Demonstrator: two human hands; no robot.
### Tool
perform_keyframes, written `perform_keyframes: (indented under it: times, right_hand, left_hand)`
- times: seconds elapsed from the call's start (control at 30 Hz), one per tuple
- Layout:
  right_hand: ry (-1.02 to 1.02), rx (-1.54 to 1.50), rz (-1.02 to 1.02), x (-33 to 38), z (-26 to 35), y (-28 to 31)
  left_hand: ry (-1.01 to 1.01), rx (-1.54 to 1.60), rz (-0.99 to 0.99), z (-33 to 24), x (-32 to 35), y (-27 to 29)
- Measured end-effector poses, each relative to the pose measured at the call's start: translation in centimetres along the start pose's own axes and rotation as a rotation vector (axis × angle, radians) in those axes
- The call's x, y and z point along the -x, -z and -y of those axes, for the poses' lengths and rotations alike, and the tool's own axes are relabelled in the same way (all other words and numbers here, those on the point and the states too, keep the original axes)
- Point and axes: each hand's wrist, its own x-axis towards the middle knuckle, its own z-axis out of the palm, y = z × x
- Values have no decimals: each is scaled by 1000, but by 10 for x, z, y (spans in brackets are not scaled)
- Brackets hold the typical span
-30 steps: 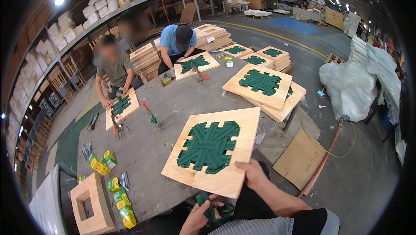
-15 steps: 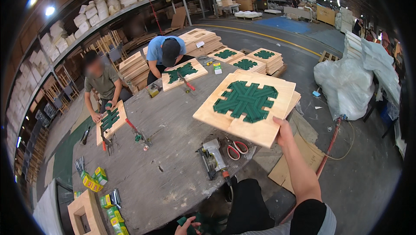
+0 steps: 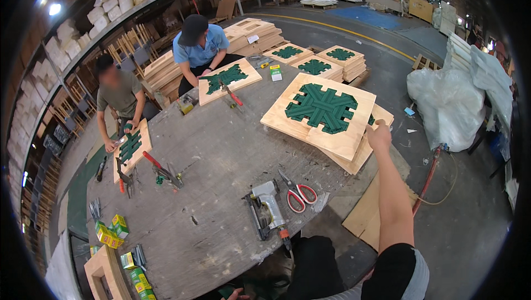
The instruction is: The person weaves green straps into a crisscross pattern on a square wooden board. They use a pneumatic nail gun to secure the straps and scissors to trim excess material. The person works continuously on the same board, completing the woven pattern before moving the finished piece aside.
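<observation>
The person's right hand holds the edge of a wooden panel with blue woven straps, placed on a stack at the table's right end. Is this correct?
Not quite: the woven straps are green, not blue, as the head view shows. The rest holds: the right hand grips the edge of the wooden panel, which lies on a stack at the table's right end.

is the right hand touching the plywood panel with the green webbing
Touching. The head view shows the right hand gripping the near right edge of the plywood panel, fingers wrapped over it, on the stack at the table's far right.
</observation>
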Motion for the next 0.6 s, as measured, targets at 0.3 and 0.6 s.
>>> perform_keyframes:
  times: [0.3, 0.6]
  right_hand:
    - [-295, -562, 259, 22, -21, -9]
    - [-396, -318, 379, -7, 23, -42]
  left_hand:
    - [-61, -269, 282, -14, -8, -3]
    - [-106, -199, 188, 2, -12, 8]
